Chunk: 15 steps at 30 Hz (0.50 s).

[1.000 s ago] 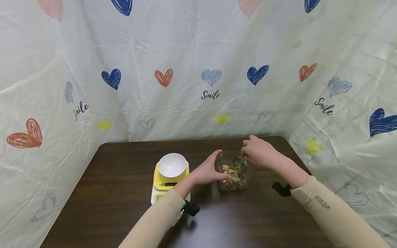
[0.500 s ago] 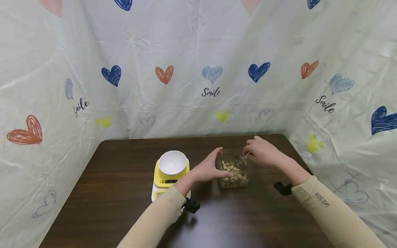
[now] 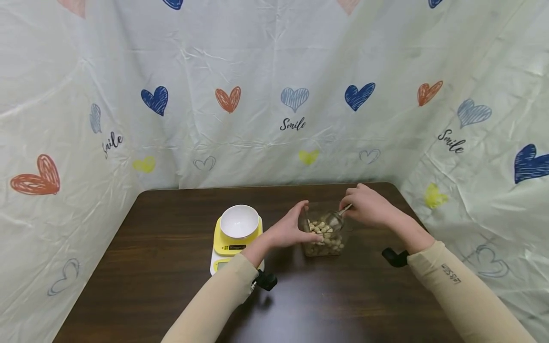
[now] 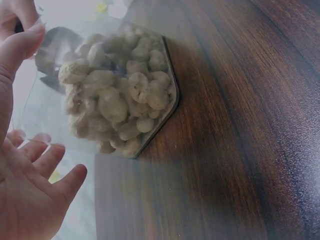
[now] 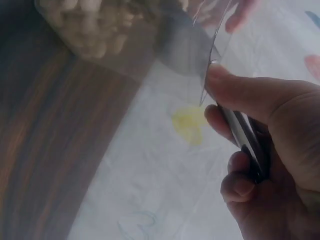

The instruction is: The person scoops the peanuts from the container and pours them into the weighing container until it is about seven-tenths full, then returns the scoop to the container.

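A clear plastic box [image 3: 322, 253] with unshelled peanuts [image 4: 112, 100] in it stands right of the table's middle. My left hand [image 3: 288, 232] holds the box at its left side, thumb along the near wall and fingers at the far wall. In my right hand [image 3: 367, 206] is a metal scoop [image 3: 334, 221], gripped by its handle [image 5: 244, 131]. The scoop's bowl is inside the box, tilted against the peanuts near the right wall. In the right wrist view, my right thumb lies along the handle close to the box's rim.
A white bowl [image 3: 239, 222] sits on a yellow and white kitchen scale [image 3: 221, 246], left of the box. My left forearm partly covers the scale. A white curtain [image 3: 257, 62] with printed hearts hangs behind the dark wooden table [image 3: 150, 257].
My right hand has shifted slightly right and its scoop has tipped, so more of the handle shows. My left hand keeps its hold on the box. The head view has tilted a little.
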### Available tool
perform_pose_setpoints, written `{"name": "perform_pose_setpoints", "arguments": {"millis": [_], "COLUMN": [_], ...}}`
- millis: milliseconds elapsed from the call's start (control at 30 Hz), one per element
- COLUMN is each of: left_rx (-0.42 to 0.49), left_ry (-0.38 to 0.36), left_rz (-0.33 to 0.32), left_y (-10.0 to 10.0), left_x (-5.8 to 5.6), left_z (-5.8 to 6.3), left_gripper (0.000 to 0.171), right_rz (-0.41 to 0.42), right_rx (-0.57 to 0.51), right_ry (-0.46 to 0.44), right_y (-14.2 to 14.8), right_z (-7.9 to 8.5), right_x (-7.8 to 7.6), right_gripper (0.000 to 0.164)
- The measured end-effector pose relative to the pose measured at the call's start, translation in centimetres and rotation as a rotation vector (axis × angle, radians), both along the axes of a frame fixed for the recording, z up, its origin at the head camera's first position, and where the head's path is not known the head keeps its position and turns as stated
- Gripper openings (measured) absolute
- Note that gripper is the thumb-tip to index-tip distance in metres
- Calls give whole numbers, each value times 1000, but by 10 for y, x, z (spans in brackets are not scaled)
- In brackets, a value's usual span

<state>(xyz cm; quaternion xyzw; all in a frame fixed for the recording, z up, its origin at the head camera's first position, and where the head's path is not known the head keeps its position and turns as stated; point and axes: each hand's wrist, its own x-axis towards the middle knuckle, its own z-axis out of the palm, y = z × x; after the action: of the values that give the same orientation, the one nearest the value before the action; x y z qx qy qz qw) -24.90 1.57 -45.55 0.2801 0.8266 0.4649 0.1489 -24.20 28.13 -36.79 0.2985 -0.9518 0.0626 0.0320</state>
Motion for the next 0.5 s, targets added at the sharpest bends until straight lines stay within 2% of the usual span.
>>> {"name": "perform_pose_setpoints", "arguments": {"millis": [233,333,500], "left_rx": [14,10,6], "left_ry": [1,6,7], "left_rz": [-16,-15,-8], "left_y": [0,1,0], "left_x": [0,-1,-2], "left_z": [0,0,-1], "left_gripper": [110,111,113], "right_rz": [64,62,18], "right_rx": [4,8,-29], "right_ry": [26,33,-50], "right_y": [-11,-18,-12], "right_z": [-14,-14,-8], "right_x": [-5,-6,-9], "right_gripper": [9,10,9]}}
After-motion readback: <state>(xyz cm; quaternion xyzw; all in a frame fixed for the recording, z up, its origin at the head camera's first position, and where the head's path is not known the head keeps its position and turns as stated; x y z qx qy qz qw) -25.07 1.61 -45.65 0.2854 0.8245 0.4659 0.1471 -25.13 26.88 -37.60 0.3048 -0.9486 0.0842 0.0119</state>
